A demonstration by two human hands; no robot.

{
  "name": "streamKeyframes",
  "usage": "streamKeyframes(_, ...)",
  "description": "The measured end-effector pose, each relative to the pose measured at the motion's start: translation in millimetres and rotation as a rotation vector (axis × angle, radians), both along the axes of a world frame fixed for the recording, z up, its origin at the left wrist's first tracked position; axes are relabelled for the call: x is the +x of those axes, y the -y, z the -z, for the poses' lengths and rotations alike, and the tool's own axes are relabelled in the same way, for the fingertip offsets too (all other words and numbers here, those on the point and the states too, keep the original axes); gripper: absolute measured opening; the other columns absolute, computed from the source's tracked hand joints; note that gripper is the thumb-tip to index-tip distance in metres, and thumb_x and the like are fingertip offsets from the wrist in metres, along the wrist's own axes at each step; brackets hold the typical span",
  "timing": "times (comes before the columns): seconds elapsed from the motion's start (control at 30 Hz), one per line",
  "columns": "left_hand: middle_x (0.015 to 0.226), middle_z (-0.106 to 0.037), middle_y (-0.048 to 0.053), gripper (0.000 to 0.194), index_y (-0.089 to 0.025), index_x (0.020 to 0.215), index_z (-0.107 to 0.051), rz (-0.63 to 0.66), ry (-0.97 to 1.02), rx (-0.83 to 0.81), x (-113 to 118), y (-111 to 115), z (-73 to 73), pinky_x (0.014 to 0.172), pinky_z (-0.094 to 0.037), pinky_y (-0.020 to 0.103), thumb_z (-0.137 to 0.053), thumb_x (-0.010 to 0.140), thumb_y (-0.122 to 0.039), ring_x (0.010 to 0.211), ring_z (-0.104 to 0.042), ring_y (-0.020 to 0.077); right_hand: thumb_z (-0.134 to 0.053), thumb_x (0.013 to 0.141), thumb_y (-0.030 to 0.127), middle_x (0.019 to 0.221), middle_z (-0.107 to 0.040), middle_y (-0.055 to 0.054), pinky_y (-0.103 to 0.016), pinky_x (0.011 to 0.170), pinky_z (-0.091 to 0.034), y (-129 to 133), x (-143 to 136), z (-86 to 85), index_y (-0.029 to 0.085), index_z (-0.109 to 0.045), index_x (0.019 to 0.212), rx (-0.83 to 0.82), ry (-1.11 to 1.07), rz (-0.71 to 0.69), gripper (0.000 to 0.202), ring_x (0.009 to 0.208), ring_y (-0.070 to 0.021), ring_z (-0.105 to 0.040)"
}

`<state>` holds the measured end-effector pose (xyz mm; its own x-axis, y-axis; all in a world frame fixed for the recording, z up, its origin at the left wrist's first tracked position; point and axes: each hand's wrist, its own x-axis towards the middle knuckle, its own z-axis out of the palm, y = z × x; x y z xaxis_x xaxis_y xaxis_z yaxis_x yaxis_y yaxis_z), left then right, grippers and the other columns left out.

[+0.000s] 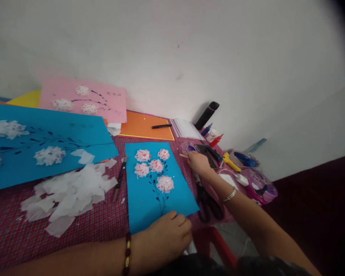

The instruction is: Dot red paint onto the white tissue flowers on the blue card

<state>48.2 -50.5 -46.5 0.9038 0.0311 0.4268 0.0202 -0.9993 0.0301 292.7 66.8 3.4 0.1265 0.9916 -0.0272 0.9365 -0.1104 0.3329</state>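
Note:
My right hand (199, 164) is closed around a thin pale wooden stick (184, 155), whose end pokes out on the left. It is beside a small clear dish (191, 147) with blue paint in it. The stick's other end is hidden by the fingers. My left hand (168, 234) rests at the bottom edge of a blue sheet (140, 214), fingers curled under; what they hold, if anything, is hidden. On that sheet are several white-and-red paper flowers (165, 184) with dark blue painted stems and leaves.
Black scissors (208, 205) lie below my right wrist. A brown-and-black pen (120, 178) and white tissue pieces (77, 189) are left of the sheet. A yellow glue gun (231, 162), red tube (216, 140) and black bottle (207, 115) stand or lie right. Another blue sheet (74, 172) is left.

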Motion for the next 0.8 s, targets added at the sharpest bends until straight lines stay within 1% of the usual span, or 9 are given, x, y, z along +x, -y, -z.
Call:
streamKeyframes(0.07, 0.082, -0.055, 0.002, 0.011, -0.016, 0.089, -0.059, -0.002, -0.011, -0.002, 0, 0, -1.0, 0.061, -0.031, 0.032, -0.064, 0.087, -0.026, 0.076, -0.047, 0.0177, -0.038, 0.097, 0.025, 0.109, -0.067, -0.016, -0.029, 0.077, -0.049, -6, 3, 0.2, 0.013, -0.061, 0.103, 0.018, 0.007, -0.012, 0.027, 0.095, -0.0211, -0.067)
streamKeyframes(0.17, 0.082, -0.054, 0.002, 0.010, -0.016, 0.089, -0.058, -0.007, -0.014, -0.004, -1, 0, -4.3, 0.061, -0.030, 0.032, -0.063, 0.088, -0.025, 0.076, -0.047, 0.0176, -0.035, 0.097, 0.025, 0.111, -0.067, -0.016, -0.028, 0.075, -0.048, -17, 4, 0.3, 0.014, -0.061, 0.104, 0.033, 0.009, -0.045, 0.029, 0.096, -0.0219, -0.066)
streamKeyframes(0.3, 0.084, -0.055, 0.002, 0.013, -0.015, 0.092, -0.059, 0.008, -0.008, 0.000, -4, -1, -8.8, 0.061, -0.031, 0.032, -0.063, 0.088, -0.026, 0.075, -0.047, 0.0175, -0.034, 0.097, 0.028, 0.110, -0.067, -0.015, -0.027, 0.075, -0.046, -38, 1, 0.2, 0.015, -0.061, 0.104, 0.038, -0.007, -0.124, 0.031, 0.096, -0.0223, -0.066)
streamKeyframes(0.37, 0.084, -0.056, 0.002, 0.012, -0.015, 0.091, -0.059, 0.004, 0.002, 0.005, -3, -2, -8.5, 0.061, -0.032, 0.032, -0.062, 0.089, -0.025, 0.075, -0.048, 0.0173, -0.033, 0.098, 0.030, 0.109, -0.067, -0.015, -0.027, 0.074, -0.045, -51, -2, -0.6, 0.015, -0.062, 0.104, 0.036, -0.019, -0.176, 0.033, 0.096, -0.0225, -0.065)
streamKeyframes(0.43, 0.084, -0.057, 0.002, 0.011, -0.016, 0.087, -0.059, -0.002, 0.026, 0.002, -1, -2, -5.1, 0.059, -0.032, 0.032, -0.060, 0.090, -0.026, 0.074, -0.048, 0.0170, -0.034, 0.098, 0.032, 0.110, -0.067, -0.014, -0.027, 0.074, -0.045, -63, -4, -2.0, 0.016, -0.062, 0.106, 0.033, -0.030, -0.239, 0.033, 0.096, -0.0225, -0.065)
streamKeyframes(0.53, 0.077, -0.056, -0.001, 0.016, -0.017, 0.078, -0.056, -0.021, 0.071, -0.011, 5, -3, 4.6, 0.056, -0.033, 0.029, -0.061, 0.090, -0.026, 0.067, -0.047, 0.0146, -0.037, 0.098, 0.035, 0.111, -0.068, -0.013, -0.027, 0.073, -0.044, -82, -6, -4.0, 0.018, -0.063, 0.110, 0.032, -0.043, -0.344, 0.033, 0.096, -0.0220, -0.066)
streamKeyframes(0.63, 0.078, -0.057, -0.003, 0.016, -0.016, 0.077, -0.057, -0.037, 0.097, 0.012, 9, -6, 12.8, 0.056, -0.036, 0.026, -0.064, 0.088, -0.024, 0.065, -0.047, 0.0116, -0.041, 0.096, 0.035, 0.107, -0.069, -0.011, -0.026, 0.071, -0.044, -102, -6, -3.1, 0.019, -0.065, 0.107, 0.029, -0.063, -0.438, 0.031, 0.092, -0.0208, -0.067)
streamKeyframes(0.73, 0.084, -0.060, -0.003, 0.014, -0.016, 0.078, -0.059, -0.030, 0.068, 0.028, 9, -8, 14.8, 0.056, -0.038, 0.025, -0.069, 0.084, -0.024, 0.068, -0.049, 0.0112, -0.046, 0.094, 0.032, 0.099, -0.070, -0.011, -0.025, 0.069, -0.043, -117, -5, 0.5, 0.018, -0.069, 0.098, 0.057, -0.110, -0.478, 0.026, 0.087, -0.0200, -0.067)
streamKeyframes(0.8, 0.084, -0.060, -0.003, 0.015, -0.016, 0.077, -0.059, -0.033, 0.051, 0.017, 8, -8, 13.5, 0.056, -0.037, 0.025, -0.069, 0.083, -0.024, 0.068, -0.049, 0.0113, -0.049, 0.092, 0.033, 0.097, -0.070, -0.011, -0.025, 0.068, -0.043, -122, -4, 1.4, 0.018, -0.069, 0.096, 0.108, -0.162, -0.475, 0.025, 0.085, -0.0199, -0.067)
